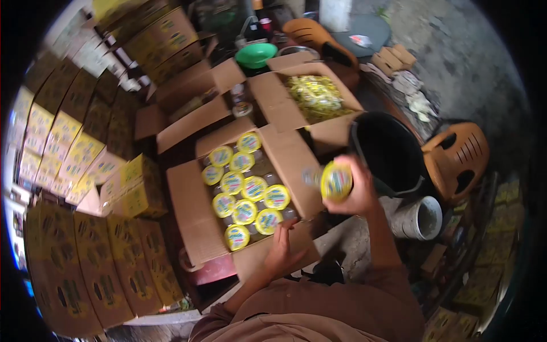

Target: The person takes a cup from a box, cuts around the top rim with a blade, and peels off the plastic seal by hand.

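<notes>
Brown shirt [342, 302]; R hand [360, 191] w/ wide grip on yel.-lidded jar [336, 181]

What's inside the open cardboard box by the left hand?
Inside the cardboard box: round yellow-rimmed lids, with clear containers partly showing between them. The box floor and whatever lies below this top layer are covered; the left hand overlaps the near edge.

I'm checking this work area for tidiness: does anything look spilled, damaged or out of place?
Mildly, yes: crumpled pale material lies loosely beyond the black tub, looking untidy against the stacked cartons. I can't tell what it is. No spill or clear damage stands out.
</notes>
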### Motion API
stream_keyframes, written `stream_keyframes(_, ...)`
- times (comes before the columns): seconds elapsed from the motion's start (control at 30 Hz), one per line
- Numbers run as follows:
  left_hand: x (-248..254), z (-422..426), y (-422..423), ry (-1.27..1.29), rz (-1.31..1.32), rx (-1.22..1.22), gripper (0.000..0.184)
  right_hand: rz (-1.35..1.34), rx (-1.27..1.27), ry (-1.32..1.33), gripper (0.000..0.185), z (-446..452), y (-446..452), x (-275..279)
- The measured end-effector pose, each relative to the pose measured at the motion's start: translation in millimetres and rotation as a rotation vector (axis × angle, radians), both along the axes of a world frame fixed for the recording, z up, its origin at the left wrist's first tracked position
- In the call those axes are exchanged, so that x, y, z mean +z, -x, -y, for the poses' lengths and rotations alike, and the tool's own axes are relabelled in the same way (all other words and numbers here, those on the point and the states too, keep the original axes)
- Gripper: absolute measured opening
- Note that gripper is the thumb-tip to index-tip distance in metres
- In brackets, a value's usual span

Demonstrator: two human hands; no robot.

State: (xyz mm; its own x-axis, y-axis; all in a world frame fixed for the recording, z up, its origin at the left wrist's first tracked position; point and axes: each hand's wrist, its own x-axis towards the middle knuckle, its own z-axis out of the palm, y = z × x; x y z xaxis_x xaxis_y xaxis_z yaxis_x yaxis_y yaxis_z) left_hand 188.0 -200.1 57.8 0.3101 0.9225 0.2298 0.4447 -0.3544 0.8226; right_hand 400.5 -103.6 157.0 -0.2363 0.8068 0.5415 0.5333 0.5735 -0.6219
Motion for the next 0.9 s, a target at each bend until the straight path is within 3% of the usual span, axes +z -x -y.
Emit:
stream_keyframes(0.1, 25, -14, -67, -0.157, -0.003, -0.162, 0.077, -0.005, 0.008, 0.198, 0.068, 71, -61, -11)
stream_keyframes(0.2, 19, -15, -147, -0.174, 0.006, -0.480, 0.075, -0.077, -0.055, 0.391, 0.069, 126, -123, -23)
stream_keyframes(0.37, -15, 6, -301, 0.386, 0.356, -0.817, 0.059, -0.179, -0.382, 0.461, 0.062, 187, -234, -42)
stream_keyframes(0.43, -12, 16, -348, 0.396, 0.386, -0.839, 0.058, -0.364, -0.506, 0.477, 0.062, 204, -277, -44)
stream_keyframes(0.53, -12, 20, -407, 0.464, 0.407, -0.845, 0.056, -0.320, -0.774, 0.286, 0.052, 221, -354, -72)
stream_keyframes(0.63, -2, 0, -444, 0.442, 0.407, -0.823, 0.049, -0.624, -1.056, 0.367, 0.035, 217, -414, -68)
stream_keyframes(0.73, -11, -23, -473, 0.483, 0.405, -0.705, 0.048, -0.583, -1.101, 0.208, 0.029, 194, -469, -86)
stream_keyframes(0.9, -26, -77, -521, 0.485, 0.461, -0.569, 0.048, -0.688, -0.989, 0.218, 0.040, 133, -535, -97)
